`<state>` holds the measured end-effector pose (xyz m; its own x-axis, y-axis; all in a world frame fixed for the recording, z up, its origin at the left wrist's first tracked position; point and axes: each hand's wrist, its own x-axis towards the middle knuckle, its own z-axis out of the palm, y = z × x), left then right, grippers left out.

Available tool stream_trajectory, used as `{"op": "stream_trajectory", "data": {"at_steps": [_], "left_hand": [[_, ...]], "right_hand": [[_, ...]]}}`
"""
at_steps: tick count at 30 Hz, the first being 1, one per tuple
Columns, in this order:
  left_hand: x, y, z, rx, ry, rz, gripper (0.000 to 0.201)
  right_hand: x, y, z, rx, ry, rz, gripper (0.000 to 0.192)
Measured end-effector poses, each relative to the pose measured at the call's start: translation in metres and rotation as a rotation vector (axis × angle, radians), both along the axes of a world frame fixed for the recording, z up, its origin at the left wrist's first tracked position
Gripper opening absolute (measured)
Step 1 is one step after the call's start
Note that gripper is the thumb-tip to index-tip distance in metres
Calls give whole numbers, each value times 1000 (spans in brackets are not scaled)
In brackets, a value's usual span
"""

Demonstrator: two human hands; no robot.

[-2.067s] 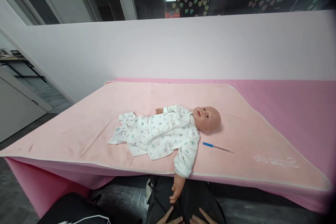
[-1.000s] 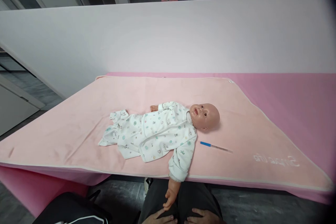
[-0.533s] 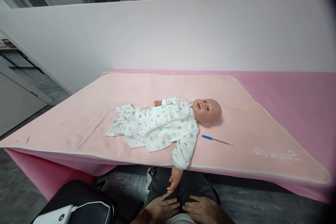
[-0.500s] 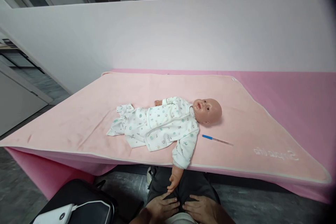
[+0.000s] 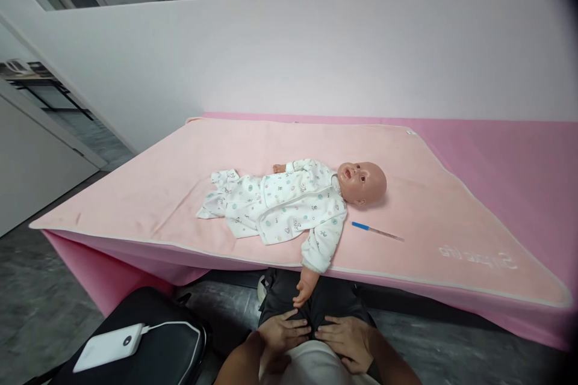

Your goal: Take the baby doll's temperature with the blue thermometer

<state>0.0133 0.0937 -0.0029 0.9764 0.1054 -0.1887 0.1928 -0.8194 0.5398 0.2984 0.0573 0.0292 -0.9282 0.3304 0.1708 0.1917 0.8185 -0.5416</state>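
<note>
On my lap lies my left hand, flat with its fingers stretched out, holding nothing. My right hand rests opposite it on my thigh, fingers also extended and nothing in them. A baby doll in white printed clothes lies on its back across the table, its head to the right. One doll arm hangs over the near edge, its fingers just above my left hand; I cannot tell whether they touch. Beside the doll's shoulder is a thin stick with a blue end, perhaps a thermometer.
A peach blanket covers much of the pink-covered table. At lower left stands a black bag with a white power bank and cable on it. A white partition rises behind the table.
The view has tilted down and shifted slightly, so the table scene sits higher and more of my forearms and the bag show. The hands, doll and stick keep their places.
</note>
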Motion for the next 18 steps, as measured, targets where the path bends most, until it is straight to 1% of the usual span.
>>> {"op": "stream_trajectory", "data": {"at_steps": [2,4,7,9,13,18], "left_hand": [[-1,-1,7,-3,-2,22,61],[-2,-1,11,-8,-16,34,70],[-1,2,12,-18,-35,12,72],[1,5,12,-22,-30,-11,71],[0,9,9,-7,-30,-40,70],[-3,18,12,88,-95,-74,62]], "right_hand": [[1,3,-4,-53,39,51,76],[0,7,-12,-71,50,56,79],[-1,12,-22,-77,47,81,82],[-2,15,-25,-84,51,87,83],[-1,22,-20,-71,23,72,80],[2,39,-9,49,-46,60,67]]}}
